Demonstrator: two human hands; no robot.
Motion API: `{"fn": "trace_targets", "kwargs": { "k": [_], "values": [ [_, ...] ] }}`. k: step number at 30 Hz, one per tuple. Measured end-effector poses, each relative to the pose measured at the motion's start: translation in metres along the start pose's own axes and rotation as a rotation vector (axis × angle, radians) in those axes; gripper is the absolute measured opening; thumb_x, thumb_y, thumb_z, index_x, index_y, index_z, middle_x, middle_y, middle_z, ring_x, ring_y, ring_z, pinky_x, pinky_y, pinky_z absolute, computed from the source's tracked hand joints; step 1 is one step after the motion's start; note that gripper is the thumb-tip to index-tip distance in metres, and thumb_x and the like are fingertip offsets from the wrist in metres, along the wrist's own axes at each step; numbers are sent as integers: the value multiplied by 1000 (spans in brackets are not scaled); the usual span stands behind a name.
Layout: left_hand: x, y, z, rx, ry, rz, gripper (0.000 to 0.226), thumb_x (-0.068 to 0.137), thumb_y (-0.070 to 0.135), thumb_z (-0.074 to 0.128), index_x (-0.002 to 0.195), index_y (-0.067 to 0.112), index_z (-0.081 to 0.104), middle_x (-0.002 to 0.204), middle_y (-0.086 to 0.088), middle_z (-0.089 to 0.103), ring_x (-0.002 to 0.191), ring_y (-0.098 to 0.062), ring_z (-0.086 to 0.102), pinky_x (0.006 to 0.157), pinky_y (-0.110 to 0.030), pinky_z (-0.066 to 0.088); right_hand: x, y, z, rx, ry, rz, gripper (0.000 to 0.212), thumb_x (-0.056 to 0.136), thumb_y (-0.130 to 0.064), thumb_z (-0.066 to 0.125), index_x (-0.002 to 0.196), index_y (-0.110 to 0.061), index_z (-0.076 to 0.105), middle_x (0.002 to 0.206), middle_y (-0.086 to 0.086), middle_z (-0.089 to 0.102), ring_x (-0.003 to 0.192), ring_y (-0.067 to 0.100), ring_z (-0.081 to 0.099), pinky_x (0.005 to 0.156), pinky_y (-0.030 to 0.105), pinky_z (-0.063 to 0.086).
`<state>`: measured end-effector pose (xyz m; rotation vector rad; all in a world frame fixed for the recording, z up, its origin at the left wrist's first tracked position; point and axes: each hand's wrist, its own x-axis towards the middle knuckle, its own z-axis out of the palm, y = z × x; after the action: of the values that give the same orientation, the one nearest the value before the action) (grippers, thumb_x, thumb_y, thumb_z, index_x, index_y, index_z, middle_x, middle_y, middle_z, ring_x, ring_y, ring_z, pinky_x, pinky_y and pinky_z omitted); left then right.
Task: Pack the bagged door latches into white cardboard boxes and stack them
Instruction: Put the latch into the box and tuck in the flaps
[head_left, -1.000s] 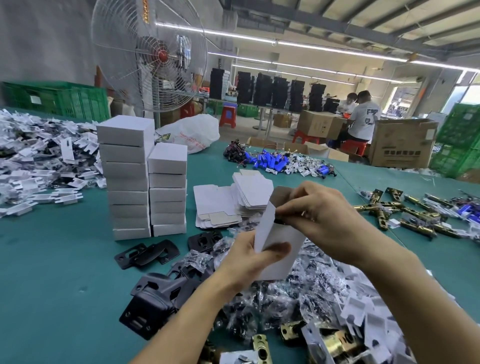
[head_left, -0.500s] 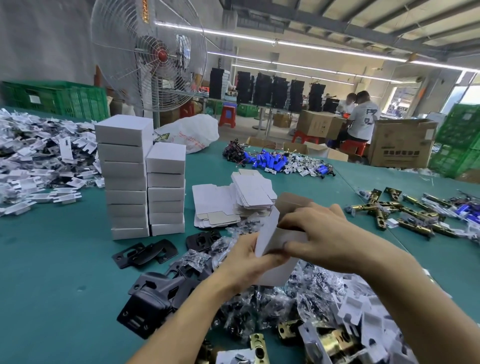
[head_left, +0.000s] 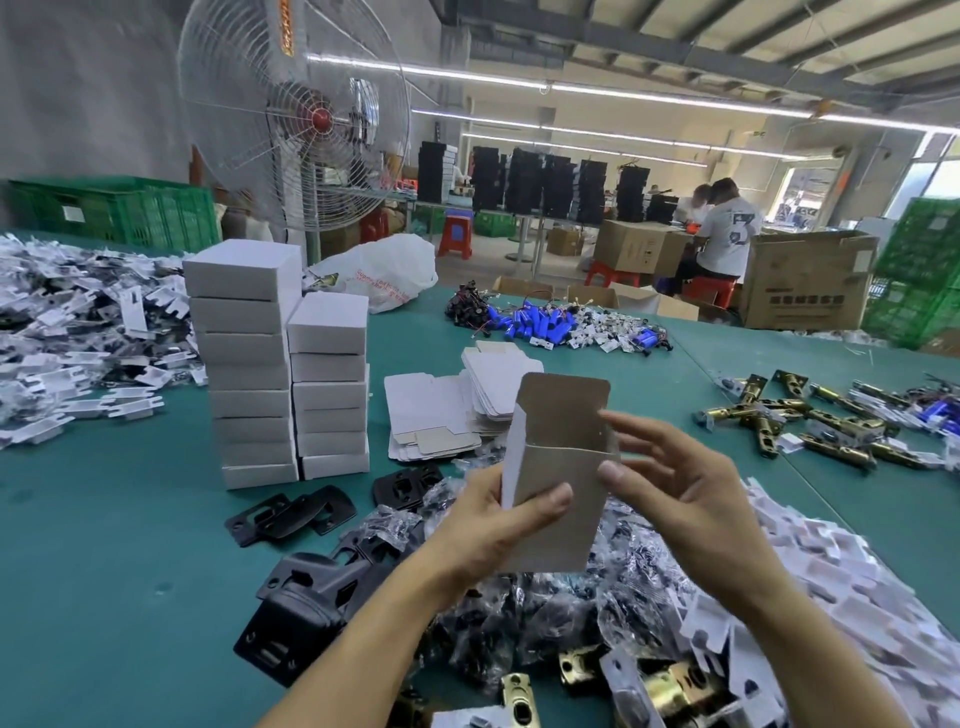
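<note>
Mid frame, the left hand (head_left: 488, 525) grips the open box (head_left: 566, 467) by its lower left side. The right hand (head_left: 691, 499) is spread open, thumb touching the box's right edge.

Stacked boxes (head_left: 252, 364) left of flat blanks (head_left: 422, 410)

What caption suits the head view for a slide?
Left hand holds an open white cardboard box above bagged door latches, right hand at its top; two box stacks beyond.
</note>
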<state>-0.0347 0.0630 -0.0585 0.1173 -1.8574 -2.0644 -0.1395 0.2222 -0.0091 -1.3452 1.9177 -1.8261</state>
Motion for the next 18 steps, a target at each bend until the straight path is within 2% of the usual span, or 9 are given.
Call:
{"fn": "trace_targets", "kwargs": {
  "k": [1, 3, 5, 8, 10, 14, 16, 18],
  "values": [
    [0, -1, 0, 12, -22, -16, 26, 75, 49, 77, 100, 39, 75, 98, 7, 76, 89, -8, 72, 74, -24, 57, -2, 7, 1, 40, -20, 10, 35, 79, -20, 69, 113, -28, 70, 110, -13, 73, 102, 10, 71, 77, 19, 57],
    [0, -4, 2, 66, -65, -28, 26, 83, 39, 74, 107, 31, 72, 100, 7, 76, 90, -9, 72, 73, -24, 57, -5, 19, 3, 82, -48, 22, 27, 79, -18, 68, 104, -27, 75, 107, -6, 76, 99, 14, 72, 77, 21, 57],
    [1, -7, 3, 193, -57, 11, 37, 80, 45, 77, 114, 37, 64, 106, 10, 74, 96, -8, 71, 76, -26, 58, -9, 29, 3, 37, -50, 23, 21, 79, -18, 68, 95, -27, 77, 100, -2, 77, 94, 14, 73, 76, 20, 57],
    [3, -7, 2, 360, 99, 136, 63, 66, 62, 81, 120, 53, 49, 112, 9, 69, 97, -8, 69, 79, -29, 60, -11, 36, 3, -56, -52, 20, 22, 80, -22, 68, 100, -28, 75, 99, -8, 77, 92, 9, 73, 76, 17, 56],
    [5, -7, -1, 385, 220, 256, 71, 62, 63, 83, 122, 52, 46, 112, 8, 66, 93, -10, 70, 77, -34, 61, -10, 36, 2, -95, -71, 31, 23, 81, -27, 67, 103, -30, 74, 100, -11, 76, 92, 8, 72, 76, 18, 57],
    [3, -8, -3, 387, 291, 415, 58, 66, 57, 84, 115, 48, 54, 114, 7, 69, 90, -11, 73, 72, -39, 63, -5, 34, -2, -216, -123, 34, 29, 87, -37, 56, 109, -29, 74, 100, -19, 71, 100, 2, 65, 78, 15, 51],
    [3, -8, -3, 373, 284, 395, 51, 65, 58, 82, 110, 47, 62, 107, 7, 73, 88, -12, 74, 71, -40, 64, -5, 33, -4, -195, -166, 49, 33, 89, -37, 52, 113, -27, 73, 98, -21, 67, 100, 2, 63, 77, 15, 49],
    [4, -7, -3, 344, 261, 356, 41, 67, 59, 81, 101, 37, 71, 98, 4, 75, 89, -16, 74, 74, -44, 63, -6, 33, -5, -176, -187, 49, 33, 90, -35, 53, 114, -27, 73, 100, -20, 66, 102, 3, 63, 78, 15, 48]
  ]
}}
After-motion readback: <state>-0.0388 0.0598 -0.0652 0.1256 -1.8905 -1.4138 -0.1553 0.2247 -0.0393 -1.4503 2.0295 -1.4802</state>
